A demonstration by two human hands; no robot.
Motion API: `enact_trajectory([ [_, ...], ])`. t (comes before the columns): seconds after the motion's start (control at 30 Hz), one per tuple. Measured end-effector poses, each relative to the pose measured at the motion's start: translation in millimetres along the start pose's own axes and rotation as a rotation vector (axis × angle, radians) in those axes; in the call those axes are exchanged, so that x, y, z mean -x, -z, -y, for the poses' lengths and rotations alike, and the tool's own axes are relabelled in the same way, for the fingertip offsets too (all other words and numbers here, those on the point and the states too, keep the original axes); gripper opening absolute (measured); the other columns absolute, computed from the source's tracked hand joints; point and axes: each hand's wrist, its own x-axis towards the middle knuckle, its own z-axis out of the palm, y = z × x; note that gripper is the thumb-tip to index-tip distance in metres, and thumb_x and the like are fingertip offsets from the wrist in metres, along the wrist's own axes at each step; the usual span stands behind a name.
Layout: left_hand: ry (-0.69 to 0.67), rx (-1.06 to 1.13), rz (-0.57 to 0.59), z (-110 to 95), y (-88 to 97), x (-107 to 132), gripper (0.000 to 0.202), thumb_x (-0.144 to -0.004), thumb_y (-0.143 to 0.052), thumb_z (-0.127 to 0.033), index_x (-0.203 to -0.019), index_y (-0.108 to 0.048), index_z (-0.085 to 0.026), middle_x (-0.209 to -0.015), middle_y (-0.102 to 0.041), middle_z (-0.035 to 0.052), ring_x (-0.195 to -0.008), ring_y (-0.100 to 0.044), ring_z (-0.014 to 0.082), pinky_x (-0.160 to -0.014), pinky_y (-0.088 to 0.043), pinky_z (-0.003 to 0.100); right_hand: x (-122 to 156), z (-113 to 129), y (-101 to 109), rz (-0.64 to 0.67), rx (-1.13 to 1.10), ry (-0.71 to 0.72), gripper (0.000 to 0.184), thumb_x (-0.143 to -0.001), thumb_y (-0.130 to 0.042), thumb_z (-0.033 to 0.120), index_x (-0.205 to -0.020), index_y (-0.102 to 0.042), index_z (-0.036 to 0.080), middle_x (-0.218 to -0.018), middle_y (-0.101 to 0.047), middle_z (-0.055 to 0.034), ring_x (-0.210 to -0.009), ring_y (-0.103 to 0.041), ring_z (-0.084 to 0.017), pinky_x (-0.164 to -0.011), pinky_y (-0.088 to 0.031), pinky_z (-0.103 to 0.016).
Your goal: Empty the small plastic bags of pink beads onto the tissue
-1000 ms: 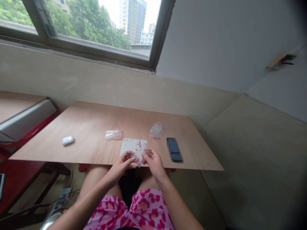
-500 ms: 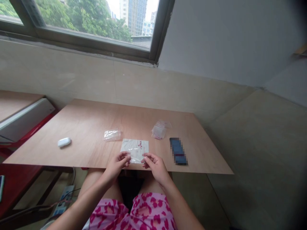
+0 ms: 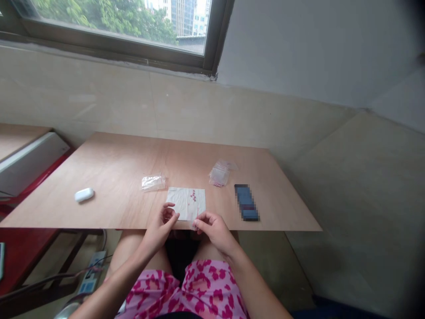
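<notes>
A plywood board [image 3: 116, 177] lies across the person's lap, below a window [image 3: 113, 26] at the upper left of the frame, with a red table [image 3: 23, 248] at the lower left. Pink-patterned shorts [image 3: 186, 288] show at the bottom centre.

On the board, a white earbud case [image 3: 84, 195] sits left of centre, a crumpled clear plastic bag [image 3: 153, 182] lies near the middle, and a stack of small clear bags [image 3: 219, 176] with pink beads inside lies to the right, beside a blurred phone [image 3: 246, 203].

The white sheet [image 3: 185, 203] lies flat at the board's near edge, centre frame, with a small cluster of pink beads and a thin reddish line on its right half. The right hand [image 3: 214, 230] pinches its near right corner between thumb and fingers. The left hand [image 3: 159, 230], fingers curled, sits just beside the near left corner; whether it grips anything, I cannot tell.
</notes>
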Motion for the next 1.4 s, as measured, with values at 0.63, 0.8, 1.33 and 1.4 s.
enact_trajectory([
  [0.63, 0.136, 0.025, 0.499, -37.9, -12.3, 30.8, 0.043, -0.101, -0.055, -0.056, -0.081, -0.057, -0.018, -0.073, -0.062, 0.0017, -0.07, -0.054, 0.0159, -0.069, -0.041, 0.028, 9.2, 3.3, -16.9, 0.322, -0.01, -0.066, 0.019, -0.089, -0.073, 0.034, -0.088, -0.075, 0.015, -0.083, -0.075, -0.0056, -0.075, -0.067, -0.016, -0.065, -0.046, -0.026],
  [0.8, 0.132, 0.065, 0.48, -38.8, -13.2, 31.2, 0.034, -0.1, -0.055, -0.044, -0.079, -0.057, -0.018, -0.071, -0.06, 0.0009, -0.07, -0.054, 0.0159, -0.071, -0.042, 0.029, 10.0, 7.0, -17.1, 0.313, -0.038, -0.065, 0.03, -0.091, -0.073, 0.044, -0.082, -0.07, 0.015, -0.081, -0.075, -0.0065, -0.076, -0.069, -0.017, -0.066, -0.047, -0.026],
  [1.33, 0.057, -0.141, 0.431, -24.7, -14.1, 31.6, 0.041, -0.101, -0.056, -0.053, -0.08, -0.057, -0.017, -0.074, -0.055, -0.0003, -0.07, -0.052, 0.0154, -0.066, -0.041, 0.027, 11.9, 0.8, -20.9, 0.204, 0.23, 0.063, 0.014, -0.09, -0.064, 0.023, -0.079, -0.072, 0.018, -0.084, -0.076, -0.0043, -0.083, -0.07, -0.02, -0.082, -0.052, -0.032],
  [1.4, 0.053, -0.096, 0.445, -23.1, -13.9, 30.5, 0.041, -0.102, -0.054, -0.054, -0.082, -0.058, -0.017, -0.075, -0.056, -0.0001, -0.071, -0.052, 0.0154, -0.068, -0.042, 0.027, 11.1, -0.5, -19.0, 0.204, 0.185, 0.043, 0.014, -0.09, -0.065, 0.026, -0.08, -0.071, 0.018, -0.082, -0.075, -0.004, -0.081, -0.07, -0.02, -0.08, -0.053, -0.032],
])
